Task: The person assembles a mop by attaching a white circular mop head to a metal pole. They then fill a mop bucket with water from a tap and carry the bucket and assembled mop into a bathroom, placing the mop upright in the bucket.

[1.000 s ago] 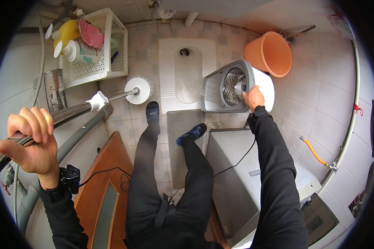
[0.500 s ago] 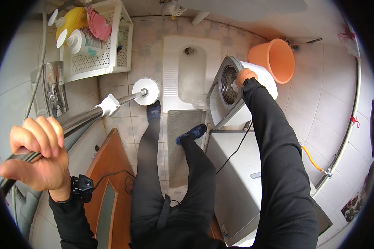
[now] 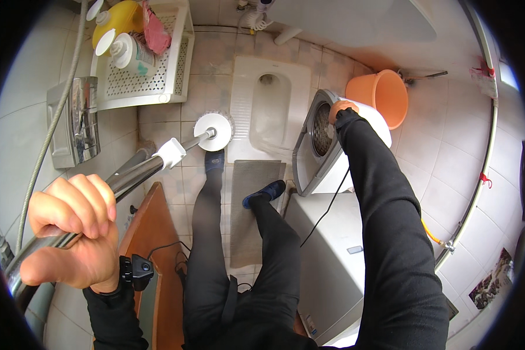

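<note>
Small washing machine [image 3: 332, 169], white-grey, tipped toward squat toilet pan [image 3: 268, 111], round drum opening showing, right of centre frame. Long brush [image 3: 175, 153]: steel pole running from lower left, white round head near pan's left edge, centre frame. Orange bucket [image 3: 379, 96] just behind machine, upper right. White basket [image 3: 151, 64] with bottles upper left. Grey mat [image 3: 254, 204] under feet. Left hand [image 3: 73, 230] fist curled tight around pole. Right hand [image 3: 341, 108] on machine's top rim; finger spread cannot tell.

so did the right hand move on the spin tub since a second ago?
Yes. The right hand climbed from the tub's lower rim to its upper rim, toward the orange bucket, on the small white spin tub.
</note>
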Demonstrator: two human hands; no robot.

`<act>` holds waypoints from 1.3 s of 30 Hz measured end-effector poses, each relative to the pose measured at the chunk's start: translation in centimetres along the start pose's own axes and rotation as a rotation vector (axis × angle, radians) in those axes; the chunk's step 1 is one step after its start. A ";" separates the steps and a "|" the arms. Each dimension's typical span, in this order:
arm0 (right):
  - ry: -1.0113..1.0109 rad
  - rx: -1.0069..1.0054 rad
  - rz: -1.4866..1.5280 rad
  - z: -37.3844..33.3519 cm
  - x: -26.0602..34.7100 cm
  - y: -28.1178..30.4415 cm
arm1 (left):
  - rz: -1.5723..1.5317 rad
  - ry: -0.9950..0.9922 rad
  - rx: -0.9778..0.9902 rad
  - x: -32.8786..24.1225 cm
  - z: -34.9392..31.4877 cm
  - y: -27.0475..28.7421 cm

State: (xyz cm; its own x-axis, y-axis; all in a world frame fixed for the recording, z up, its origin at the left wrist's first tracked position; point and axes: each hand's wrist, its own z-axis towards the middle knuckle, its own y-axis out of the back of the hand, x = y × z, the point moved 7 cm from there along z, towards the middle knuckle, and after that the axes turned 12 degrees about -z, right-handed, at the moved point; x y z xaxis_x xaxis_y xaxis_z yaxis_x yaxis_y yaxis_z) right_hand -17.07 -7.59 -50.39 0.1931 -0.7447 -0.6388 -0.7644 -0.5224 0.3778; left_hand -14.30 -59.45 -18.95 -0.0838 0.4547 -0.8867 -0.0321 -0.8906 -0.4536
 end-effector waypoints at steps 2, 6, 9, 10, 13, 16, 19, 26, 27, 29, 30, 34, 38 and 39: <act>0.088 0.009 -0.094 -0.6 0.8 0.7 | 0.009 -0.003 -0.019 0.0 -0.3 0.5; 0.125 0.039 -0.131 -1.4 1.7 1.4 | -0.024 -0.017 -0.079 -0.2 -0.8 1.6; 0.093 0.042 -0.107 -1.3 2.1 1.6 | -0.050 -0.024 -0.097 -0.4 -1.2 2.0; 0.096 0.039 -0.121 -1.2 2.3 1.7 | -0.053 -0.024 -0.096 -0.5 -1.3 2.0; 0.116 0.058 -0.122 -0.5 2.7 1.6 | -0.054 -0.021 -0.127 -0.4 -1.4 2.2; 0.118 0.050 -0.113 0.3 2.9 1.8 | -0.073 -0.024 -0.108 -0.1 -1.3 2.0; 0.111 -0.030 -0.110 1.3 3.4 2.3 | -0.058 -0.018 -0.135 0.0 -1.2 2.3; -0.011 -0.004 0.084 5.2 4.6 0.1 | -0.031 -0.023 -0.153 0.1 -1.3 2.1; -0.022 -0.004 0.112 5.7 4.7 -0.4 | -0.027 -0.025 -0.149 0.1 -1.2 2.0; -0.027 -0.026 0.110 6.1 4.8 -1.0 | -0.018 -0.026 -0.134 0.2 -1.1 1.5; -0.027 -0.046 0.109 6.2 4.8 -1.2 | -0.010 -0.024 -0.131 0.3 -1.0 1.3; -0.023 -0.046 0.107 4.9 3.4 -1.7 | -0.002 -0.027 -0.109 0.8 -0.5 0.3; 0.095 -0.083 0.047 1.9 -0.9 -2.2 | 0.013 -0.031 -0.089 1.4 0.1 -1.5; 0.078 -0.035 0.132 1.2 -2.9 -3.0 | 0.018 -0.026 -0.077 1.4 0.3 -2.3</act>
State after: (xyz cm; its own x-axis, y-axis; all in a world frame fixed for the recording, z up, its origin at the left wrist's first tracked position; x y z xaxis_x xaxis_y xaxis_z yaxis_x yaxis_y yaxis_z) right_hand -16.13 -3.37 -50.47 0.1402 -0.8373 -0.5285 -0.7650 -0.4305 0.4790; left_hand -14.65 -56.77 -19.14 -0.1091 0.4369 -0.8929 0.0461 -0.8950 -0.4436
